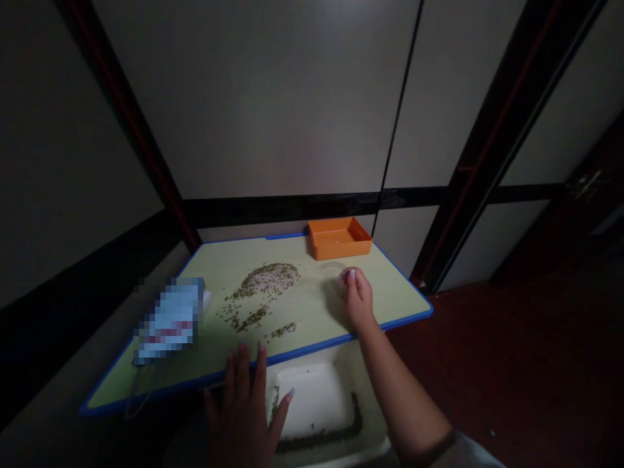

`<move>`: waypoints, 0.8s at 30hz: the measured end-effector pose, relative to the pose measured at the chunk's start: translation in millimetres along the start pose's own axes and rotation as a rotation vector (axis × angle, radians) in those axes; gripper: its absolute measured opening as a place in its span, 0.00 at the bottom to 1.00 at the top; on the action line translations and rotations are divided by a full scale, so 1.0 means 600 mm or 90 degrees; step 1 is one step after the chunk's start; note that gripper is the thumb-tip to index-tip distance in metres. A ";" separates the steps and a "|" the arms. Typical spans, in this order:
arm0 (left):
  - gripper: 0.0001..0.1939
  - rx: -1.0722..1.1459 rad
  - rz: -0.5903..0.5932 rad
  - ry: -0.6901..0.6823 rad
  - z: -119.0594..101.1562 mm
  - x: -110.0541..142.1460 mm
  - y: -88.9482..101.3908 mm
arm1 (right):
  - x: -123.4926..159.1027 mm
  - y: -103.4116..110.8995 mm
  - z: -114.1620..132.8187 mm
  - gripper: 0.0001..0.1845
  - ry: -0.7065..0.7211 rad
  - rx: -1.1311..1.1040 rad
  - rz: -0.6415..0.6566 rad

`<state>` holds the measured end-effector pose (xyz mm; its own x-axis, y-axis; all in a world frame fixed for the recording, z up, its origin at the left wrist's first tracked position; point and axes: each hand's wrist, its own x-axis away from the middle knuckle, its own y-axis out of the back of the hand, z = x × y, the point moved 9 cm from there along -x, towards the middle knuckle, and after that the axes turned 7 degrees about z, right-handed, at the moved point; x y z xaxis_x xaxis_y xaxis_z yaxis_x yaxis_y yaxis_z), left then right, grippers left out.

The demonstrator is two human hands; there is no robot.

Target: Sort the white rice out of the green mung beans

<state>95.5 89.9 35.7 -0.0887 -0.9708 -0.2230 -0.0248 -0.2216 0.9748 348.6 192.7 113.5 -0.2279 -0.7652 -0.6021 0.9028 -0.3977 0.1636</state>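
Note:
My right hand (359, 296) is closed above the right part of the pale yellow table (312, 318), a little in front of an orange tray. Its fingers pinch a see-through thing (333, 265) with a curved rim, too faint to name. To the left spreads a heap of small green beans and whitish grains (270, 278), with looser beans (253, 318) trailing toward the front. Fingers spread, my left hand (246, 403) is at the table's near edge, holding nothing. Between my arms, below the table's edge, is a white tub (316, 396) with dark green bits along its inner sides.
The orange tray (341, 248) stands at the back right of the table. A light blue packet (170, 322), blurred by pixels, lies on the left side. A blue rim (312, 351) runs round the tabletop. Behind is a panelled wall (273, 110); reddish floor (487, 351) lies to the right.

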 end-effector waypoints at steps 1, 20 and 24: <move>0.33 -0.008 0.005 0.000 0.000 0.000 -0.001 | -0.001 0.000 -0.012 0.22 -0.030 -0.105 -0.007; 0.37 0.026 -0.021 0.017 0.007 0.004 -0.012 | 0.011 -0.078 0.021 0.13 0.096 0.273 0.257; 0.38 0.017 -0.033 0.004 0.002 0.008 -0.009 | 0.018 -0.089 0.025 0.11 0.092 0.379 0.304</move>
<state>94.1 86.7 29.4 -0.0804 -0.9585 -0.2737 -0.0560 -0.2698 0.9613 292.4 198.1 109.9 0.2231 -0.8650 -0.4493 0.5341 -0.2771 0.7987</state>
